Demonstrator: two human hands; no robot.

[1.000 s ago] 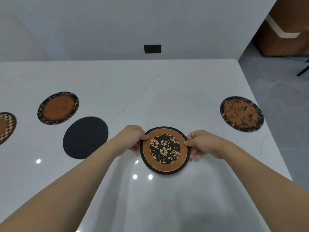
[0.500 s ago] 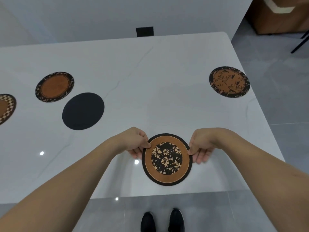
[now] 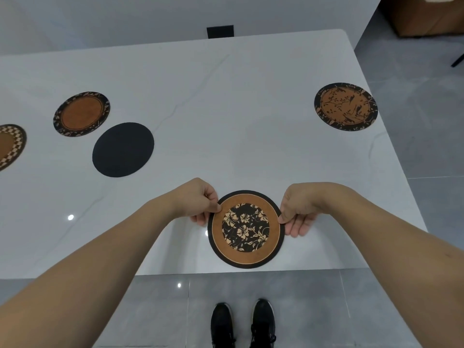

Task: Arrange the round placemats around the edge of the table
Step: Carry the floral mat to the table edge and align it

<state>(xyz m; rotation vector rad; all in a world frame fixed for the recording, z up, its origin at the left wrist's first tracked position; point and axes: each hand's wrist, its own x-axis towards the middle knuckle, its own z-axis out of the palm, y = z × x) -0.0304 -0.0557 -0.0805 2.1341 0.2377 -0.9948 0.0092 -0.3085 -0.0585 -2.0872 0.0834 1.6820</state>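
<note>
Step in hand: I judge I am setting the floral placemat point(image 3: 246, 229) down at the near edge of the counter point(image 3: 226, 101), right in front of my feet.
My hands: my left hand point(image 3: 198, 202) pinches the mat's left rim, thumb on top and fingers under; my right hand point(image 3: 297, 209) pinches the right rim the same way. Both are closed on the mat, one on each side.
Where the mat is: over the counter's near edge, its front rim just inside the lip. I cannot tell if it lies fully flat yet.
Doing it well: lower it level, keep the whole disc on the counter with a small margin from the lip, then slide my fingers out sideways so it does not drag.
Spacing: the bird-and-branch placemat point(image 3: 346, 106) sits by the right edge, well apart; I should keep a similar margin here.
Still to place, as I judge: the plain black placemat point(image 3: 123, 149), the leaf-bordered placemat point(image 3: 81, 113) and the checkered placemat point(image 3: 10, 146) lie grouped at the left, away from the near edge.
</note>
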